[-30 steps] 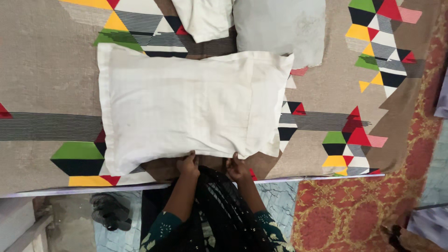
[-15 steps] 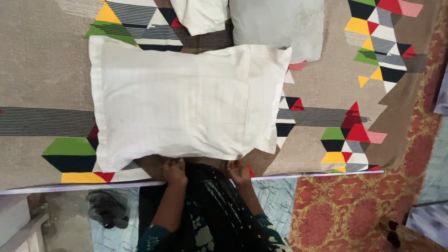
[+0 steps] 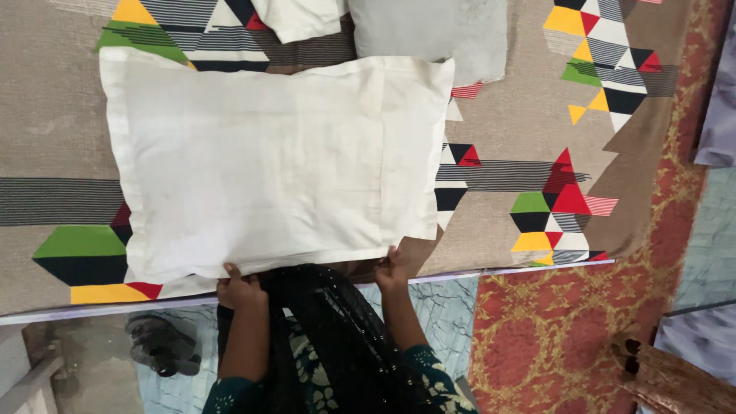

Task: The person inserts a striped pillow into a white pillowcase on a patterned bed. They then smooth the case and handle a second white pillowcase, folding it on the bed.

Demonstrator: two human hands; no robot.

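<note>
The big white pillow (image 3: 268,165) lies flat on our bed (image 3: 61,138), already inside its cover. Our left hand (image 3: 239,290) and right hand (image 3: 392,268) each pinch its near edge, so both grips are closed on it. Past our hands sit a grey pillow (image 3: 433,31) and white cloth (image 3: 299,17). It looks nearly finished.

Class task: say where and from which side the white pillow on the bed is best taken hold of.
Probably the flat flanged near edge of the white pillow, approached from the bedside: it lies flat, long side towards the person, and the left hand and right hand already meet that hem.
</note>
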